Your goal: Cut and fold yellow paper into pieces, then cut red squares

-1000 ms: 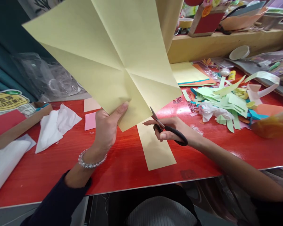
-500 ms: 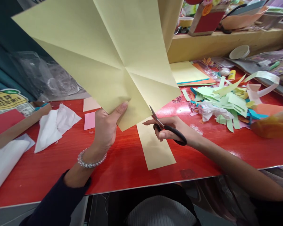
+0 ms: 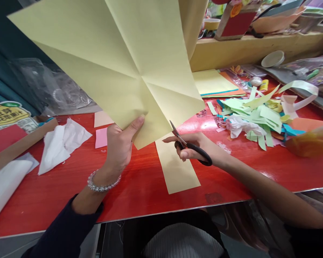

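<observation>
My left hand (image 3: 121,145) grips the lower edge of a large creased yellow paper (image 3: 118,68), thumb on its near face. The sheet is held up over the table, its folds meeting near the middle. Black-handled scissors (image 3: 195,148) are in my right hand (image 3: 201,145), their blades pointing up and left at the sheet's lower right edge. Whether the blades are fully closed is hard to tell. Below them, a pale yellow paper strip (image 3: 177,172) lies on the table.
The red table (image 3: 140,190) bears green paper scraps (image 3: 261,114) and stacked coloured sheets (image 3: 215,82) at the right. White tissue (image 3: 61,143), a pink paper piece (image 3: 101,138) and a cardboard box (image 3: 24,145) lie at the left. A yellow ledge (image 3: 239,50) runs behind.
The view has shifted very slightly. The upper left corner of the yellow sheet sits a little farther left and lower. Both hands keep their holds.
</observation>
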Motion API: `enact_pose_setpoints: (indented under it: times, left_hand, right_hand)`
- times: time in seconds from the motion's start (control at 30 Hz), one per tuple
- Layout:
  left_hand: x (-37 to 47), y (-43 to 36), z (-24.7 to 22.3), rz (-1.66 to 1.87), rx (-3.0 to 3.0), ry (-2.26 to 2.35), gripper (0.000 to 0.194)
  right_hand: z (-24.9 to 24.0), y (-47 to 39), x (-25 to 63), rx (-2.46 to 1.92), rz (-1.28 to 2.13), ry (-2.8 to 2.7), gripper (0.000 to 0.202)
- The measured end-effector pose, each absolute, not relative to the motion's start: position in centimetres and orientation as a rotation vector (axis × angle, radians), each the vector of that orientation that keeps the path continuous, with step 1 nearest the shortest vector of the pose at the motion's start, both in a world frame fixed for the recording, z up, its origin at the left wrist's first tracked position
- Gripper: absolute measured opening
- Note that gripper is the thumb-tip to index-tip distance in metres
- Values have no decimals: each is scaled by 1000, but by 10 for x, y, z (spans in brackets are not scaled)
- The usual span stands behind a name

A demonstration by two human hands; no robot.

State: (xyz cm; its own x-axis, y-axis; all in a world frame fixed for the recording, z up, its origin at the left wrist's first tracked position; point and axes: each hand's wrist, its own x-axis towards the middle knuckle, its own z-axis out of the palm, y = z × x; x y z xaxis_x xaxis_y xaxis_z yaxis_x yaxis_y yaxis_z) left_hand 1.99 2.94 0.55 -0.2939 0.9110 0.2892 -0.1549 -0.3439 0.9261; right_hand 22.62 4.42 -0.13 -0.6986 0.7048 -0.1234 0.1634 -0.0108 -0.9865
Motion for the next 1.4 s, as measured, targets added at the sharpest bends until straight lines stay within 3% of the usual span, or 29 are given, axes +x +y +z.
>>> enact_pose_setpoints:
  times: [1.4]
  left_hand:
    - [21, 29, 7, 1732, 1132, 1045, 12]
  right_hand:
    - [3, 43, 224, -917, 1758, -1860, 57]
